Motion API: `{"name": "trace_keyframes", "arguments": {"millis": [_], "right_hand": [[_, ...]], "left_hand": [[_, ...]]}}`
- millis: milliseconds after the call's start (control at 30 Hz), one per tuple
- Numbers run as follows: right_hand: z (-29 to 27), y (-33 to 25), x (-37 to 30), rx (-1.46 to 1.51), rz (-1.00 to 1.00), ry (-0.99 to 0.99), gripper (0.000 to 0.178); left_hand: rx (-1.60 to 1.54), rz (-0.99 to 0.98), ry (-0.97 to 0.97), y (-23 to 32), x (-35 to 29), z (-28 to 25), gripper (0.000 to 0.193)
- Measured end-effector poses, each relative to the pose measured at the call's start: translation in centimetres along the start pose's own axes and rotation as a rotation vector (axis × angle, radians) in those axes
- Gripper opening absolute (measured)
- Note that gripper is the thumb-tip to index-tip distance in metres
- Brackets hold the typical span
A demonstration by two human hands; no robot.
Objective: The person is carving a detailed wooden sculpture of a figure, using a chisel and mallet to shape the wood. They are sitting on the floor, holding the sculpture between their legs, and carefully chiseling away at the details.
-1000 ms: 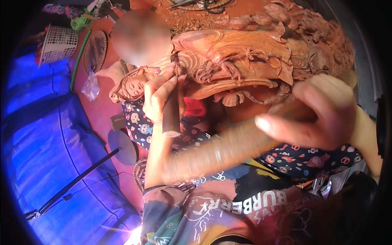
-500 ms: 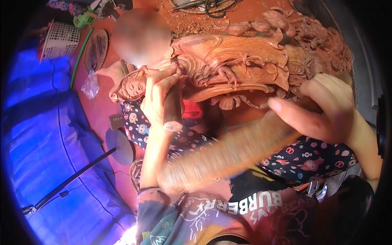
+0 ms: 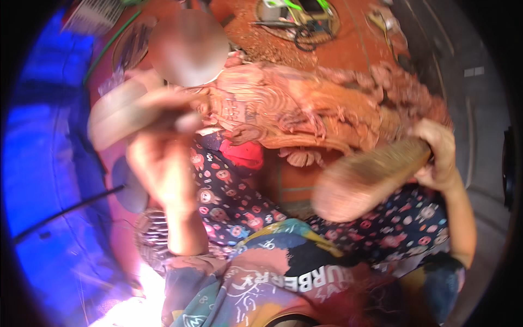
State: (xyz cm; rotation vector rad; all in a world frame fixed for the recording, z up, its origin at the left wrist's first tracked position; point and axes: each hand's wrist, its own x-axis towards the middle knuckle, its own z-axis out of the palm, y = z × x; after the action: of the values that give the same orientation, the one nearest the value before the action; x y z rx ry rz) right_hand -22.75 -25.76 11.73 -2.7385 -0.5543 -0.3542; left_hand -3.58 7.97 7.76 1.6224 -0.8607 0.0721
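Reddish floor (image 3: 354,46) with wood chips (image 3: 261,48) shows beyond the carved wooden figure (image 3: 310,106), lying sideways; the blurred left hand (image 3: 160,155) clasps a thick-handled tool (image 3: 120,113), the right hand (image 3: 440,155) grips a wooden mallet (image 3: 368,182).

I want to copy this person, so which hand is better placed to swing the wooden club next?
Probably the right hand: it grips one end of the wooden club. The left hand, blurred near the statue, is well away from the club.

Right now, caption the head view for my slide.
Right hand holding a thick brown wooden mallet near a reddish-brown carved wooden figure, left hand blurred.
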Motion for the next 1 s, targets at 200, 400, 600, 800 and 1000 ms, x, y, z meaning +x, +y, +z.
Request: {"name": "trace_keyframes", "arguments": {"millis": [200, 400, 600, 800, 1000], "right_hand": [[0.8, 2.4, -4.4, 0.072, 0.323, 0.206, 0.027], [1.4, 0.2, -1.1, 0.283, 0.875, 0.394, 0.031], [2.6, 0.1, 1.9, 0.371, 1.220, 0.449, 0.028], [2.9, -1.9, 3.8, 0.325, 1.448, 0.449, 0.026], [3.6, -3.0, 5.1, 0.287, 1.598, 0.420, 0.023]], "left_hand": [[-0.058, 0.153, -0.245, 3.0, 0.0, 12.2, 0.041], [-0.297, 0.249, 0.192, 1.4, 0.6, 15.9, 0.039], [-0.272, 0.180, 0.461, -0.4, 1.3, 16.7, 0.036], [-0.332, 0.231, 0.462, -2.1, 1.5, 16.5, 0.031], [-0.227, 0.217, 0.464, -3.1, 2.0, 17.1, 0.029]]}}
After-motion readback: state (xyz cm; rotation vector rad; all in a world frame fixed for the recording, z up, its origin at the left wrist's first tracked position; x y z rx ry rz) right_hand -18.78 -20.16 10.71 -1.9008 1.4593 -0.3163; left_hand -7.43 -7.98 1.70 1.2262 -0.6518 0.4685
